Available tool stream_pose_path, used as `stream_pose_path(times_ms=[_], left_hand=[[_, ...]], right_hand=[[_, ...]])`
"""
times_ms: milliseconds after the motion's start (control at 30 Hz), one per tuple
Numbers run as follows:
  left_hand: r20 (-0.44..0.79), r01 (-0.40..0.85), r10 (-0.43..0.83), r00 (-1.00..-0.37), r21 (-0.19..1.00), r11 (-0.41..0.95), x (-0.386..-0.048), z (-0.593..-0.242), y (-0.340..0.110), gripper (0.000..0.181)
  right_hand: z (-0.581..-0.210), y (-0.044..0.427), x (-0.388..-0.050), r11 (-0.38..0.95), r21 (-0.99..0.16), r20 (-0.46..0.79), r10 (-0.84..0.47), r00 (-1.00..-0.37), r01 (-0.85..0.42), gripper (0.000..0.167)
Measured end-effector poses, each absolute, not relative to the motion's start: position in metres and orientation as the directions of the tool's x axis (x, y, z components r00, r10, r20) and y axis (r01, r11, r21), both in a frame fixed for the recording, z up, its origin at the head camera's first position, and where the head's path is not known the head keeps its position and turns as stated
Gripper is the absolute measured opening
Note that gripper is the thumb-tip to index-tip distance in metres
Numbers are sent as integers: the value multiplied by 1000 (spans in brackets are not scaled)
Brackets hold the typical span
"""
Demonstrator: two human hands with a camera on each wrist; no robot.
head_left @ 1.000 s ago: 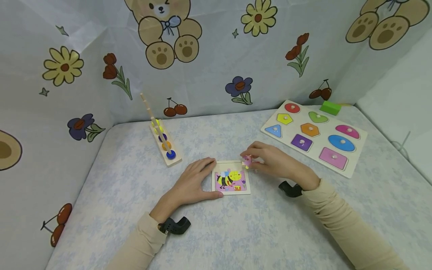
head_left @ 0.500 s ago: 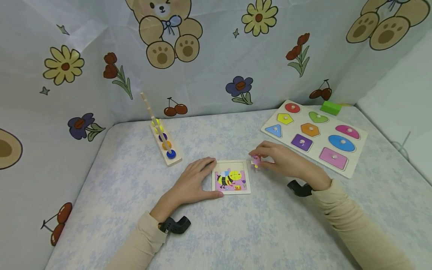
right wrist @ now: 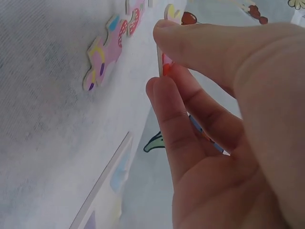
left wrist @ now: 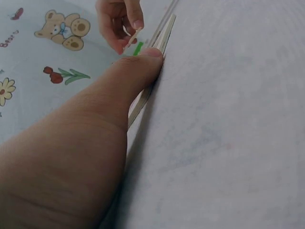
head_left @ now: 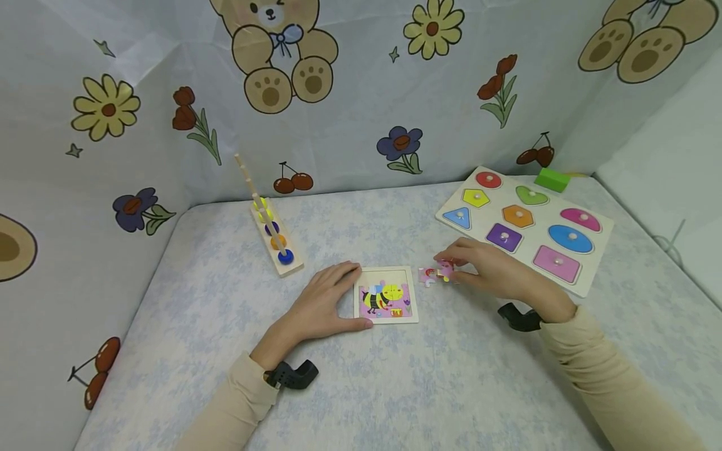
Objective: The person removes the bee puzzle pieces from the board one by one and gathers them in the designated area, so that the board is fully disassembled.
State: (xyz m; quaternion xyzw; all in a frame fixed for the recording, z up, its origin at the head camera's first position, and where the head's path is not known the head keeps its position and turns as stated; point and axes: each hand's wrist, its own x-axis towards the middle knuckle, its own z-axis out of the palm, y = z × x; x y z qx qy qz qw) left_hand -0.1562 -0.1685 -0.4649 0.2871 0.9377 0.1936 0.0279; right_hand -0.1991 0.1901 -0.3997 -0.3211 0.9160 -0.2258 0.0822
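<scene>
A small wooden puzzle tray (head_left: 414,307) lies in front of me, with a bee picture (head_left: 376,302) filling its lower part and bare wood above. My left hand (head_left: 318,304) rests at the tray's left side, fingers at the upper left corner, thumb along the lower edge. In the left wrist view the thumb (left wrist: 143,64) touches the tray's edge. Right of the tray, my right hand (head_left: 479,269) pinches a pink jigsaw piece (right wrist: 164,62) between thumb and fingertips, tilted on edge. Other pink jigsaw pieces (right wrist: 108,50) lie on the table below it.
A wooden stand (head_left: 290,270) with an upright rod and coloured discs is at the back left. The knobbed shape board (head_left: 586,285) lies at the back right, close to my right forearm. Behind it sits a green block (head_left: 553,180). A printed cloth (head_left: 350,138) hangs behind the table.
My right hand has moved right, away from the tray, still pinching the pink piece. Another pink piece on the table has come into sight. My left hand and the tray stay put.
</scene>
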Motion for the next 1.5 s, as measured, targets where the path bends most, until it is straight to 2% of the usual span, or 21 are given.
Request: stream_pose_path(times_ms=[233,533,733,1033,1500], left_hand=[[49,523,547,-835,377,764,-156,-464,-169,108],[56,531,555,-830,382,756,-156,-463,-167,108],[53,531,555,-830,378,759,-156,-464,-168,108],[55,525,547,-835,377,763,-156,-465,-168,109],[44,512,539,-841,385,768,-156,-465,-168,109]], right_hand=[[-402,201,-200,682,-466,-14,-643,-766,-564,40],[-399,219,-202,719,-499,-82,-595,-799,-484,37],[-399,229,-204,718,-518,-104,-593,-798,-466,37],[-400,232,-207,736,-529,-190,-587,-787,-422,34],[-403,233,-207,744,-522,-208,-585,-784,-417,34]])
